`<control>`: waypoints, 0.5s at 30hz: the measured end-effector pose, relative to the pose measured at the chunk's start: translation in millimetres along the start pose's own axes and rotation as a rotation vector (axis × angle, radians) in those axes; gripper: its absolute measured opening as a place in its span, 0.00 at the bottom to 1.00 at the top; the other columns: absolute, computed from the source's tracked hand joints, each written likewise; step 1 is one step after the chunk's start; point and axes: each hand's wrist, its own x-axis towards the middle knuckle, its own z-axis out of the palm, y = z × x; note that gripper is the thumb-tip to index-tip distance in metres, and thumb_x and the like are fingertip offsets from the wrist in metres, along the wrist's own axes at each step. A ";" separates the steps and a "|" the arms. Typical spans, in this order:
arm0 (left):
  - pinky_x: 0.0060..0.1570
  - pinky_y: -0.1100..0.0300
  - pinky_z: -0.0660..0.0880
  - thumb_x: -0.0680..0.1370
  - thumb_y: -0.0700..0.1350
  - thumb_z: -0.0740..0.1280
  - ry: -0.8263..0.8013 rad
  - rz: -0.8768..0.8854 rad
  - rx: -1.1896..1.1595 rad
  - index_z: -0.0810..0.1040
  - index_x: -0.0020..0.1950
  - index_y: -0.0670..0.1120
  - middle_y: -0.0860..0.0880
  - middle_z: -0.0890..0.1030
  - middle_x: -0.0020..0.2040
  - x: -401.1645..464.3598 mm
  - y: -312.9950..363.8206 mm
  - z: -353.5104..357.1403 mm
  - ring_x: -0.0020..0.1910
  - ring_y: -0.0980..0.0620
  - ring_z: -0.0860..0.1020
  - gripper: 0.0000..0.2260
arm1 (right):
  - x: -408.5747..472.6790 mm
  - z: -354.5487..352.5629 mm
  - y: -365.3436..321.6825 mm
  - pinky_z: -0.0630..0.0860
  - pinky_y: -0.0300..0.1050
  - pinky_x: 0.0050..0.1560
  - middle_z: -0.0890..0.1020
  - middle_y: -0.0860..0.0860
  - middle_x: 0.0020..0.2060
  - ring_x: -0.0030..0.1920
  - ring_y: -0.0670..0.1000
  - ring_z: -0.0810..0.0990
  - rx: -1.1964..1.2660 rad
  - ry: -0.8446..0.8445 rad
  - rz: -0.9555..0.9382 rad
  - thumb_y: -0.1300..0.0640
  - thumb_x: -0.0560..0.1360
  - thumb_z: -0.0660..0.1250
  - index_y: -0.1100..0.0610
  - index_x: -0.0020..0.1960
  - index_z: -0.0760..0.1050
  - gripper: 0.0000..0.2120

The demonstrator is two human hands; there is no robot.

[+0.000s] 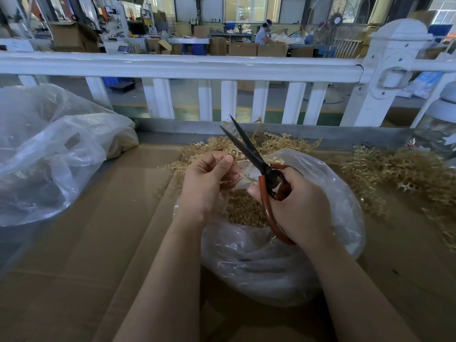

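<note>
My right hand (298, 206) grips the red handles of a pair of scissors (246, 148), whose dark blades are parted and point up and away. My left hand (209, 178) pinches a thin translucent plastic sprue piece (244, 177) just left of the blades. Both hands hover over an open clear plastic bag (271, 265) holding several small golden cut pieces (244, 211).
Piles of golden plastic sprues lie behind the bag (278, 144) and to the right (399, 174) on the cardboard-covered table (98, 230). A big clear bag (49, 154) sits at left. A white railing (187, 66) runs along the table's far edge; a person works far behind.
</note>
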 end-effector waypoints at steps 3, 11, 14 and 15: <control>0.33 0.63 0.76 0.81 0.37 0.65 0.029 0.034 0.070 0.78 0.46 0.40 0.49 0.80 0.32 0.7 -1.7 -0.4 0.30 0.55 0.77 0.05 | -0.1 0.4 1.4 0.64 0.29 0.35 0.75 0.36 0.34 0.36 0.35 0.72 -0.100 -0.040 -0.022 0.22 0.65 0.59 0.45 0.45 0.73 0.28; 0.33 0.62 0.76 0.81 0.38 0.65 0.186 0.054 0.190 0.79 0.46 0.40 0.49 0.78 0.32 3.4 -4.0 -2.0 0.30 0.55 0.75 0.05 | -2.8 -3.6 -2.0 0.67 0.33 0.32 0.72 0.38 0.30 0.31 0.38 0.72 -0.027 0.172 -0.027 0.28 0.70 0.61 0.52 0.43 0.74 0.26; 0.33 0.62 0.76 0.81 0.39 0.65 0.187 0.047 0.204 0.79 0.47 0.39 0.49 0.78 0.32 3.3 -5.1 -2.5 0.31 0.55 0.76 0.05 | -3.7 -5.3 -1.8 0.69 0.35 0.32 0.72 0.40 0.31 0.31 0.40 0.73 -0.005 0.187 -0.036 0.29 0.71 0.61 0.54 0.44 0.75 0.27; 0.33 0.62 0.76 0.81 0.39 0.65 0.179 0.044 0.207 0.79 0.47 0.39 0.49 0.78 0.32 3.0 -5.4 -2.6 0.32 0.54 0.76 0.06 | -3.5 -5.7 -1.5 0.68 0.33 0.32 0.72 0.39 0.31 0.31 0.40 0.73 -0.010 0.163 -0.047 0.28 0.70 0.61 0.53 0.44 0.75 0.27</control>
